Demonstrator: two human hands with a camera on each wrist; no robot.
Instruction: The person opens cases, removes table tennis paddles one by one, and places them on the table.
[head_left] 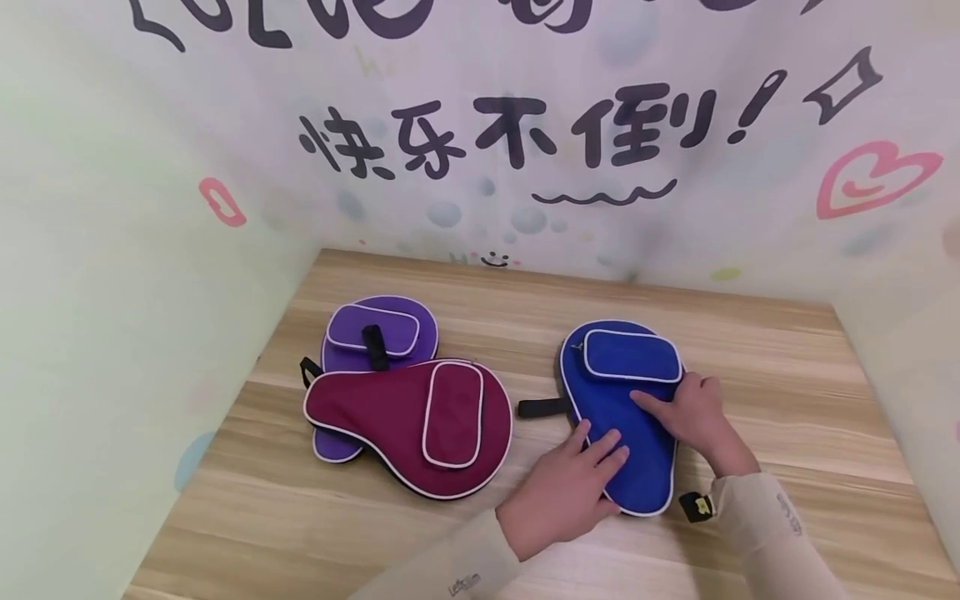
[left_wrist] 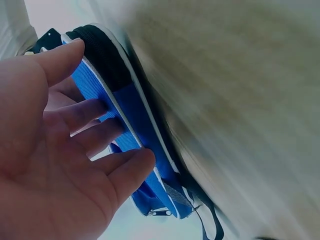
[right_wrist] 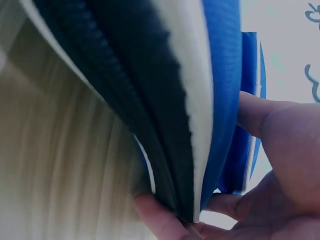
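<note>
A blue table tennis paddle case [head_left: 630, 425] with white piping lies on the table, its zipped pocket toward the wall. My right hand [head_left: 693, 412] grips its right edge, thumb on the top face. In the right wrist view, the right hand's fingers [right_wrist: 160, 220] reach round the case's black zipped side. My left hand [head_left: 562, 492] rests along the lower left edge, fingers spread and nearly straight on the fabric. The left wrist view shows the left thumb [left_wrist: 65, 60] at the narrow end of the blue case [left_wrist: 135, 115].
To the left, a dark red paddle case [head_left: 397, 417] overlaps a purple one [head_left: 420, 325] on the wooden table [head_left: 795, 392]. A black strap [head_left: 542, 407] sticks out from the blue case. A printed white wall [head_left: 465, 217] stands behind the table.
</note>
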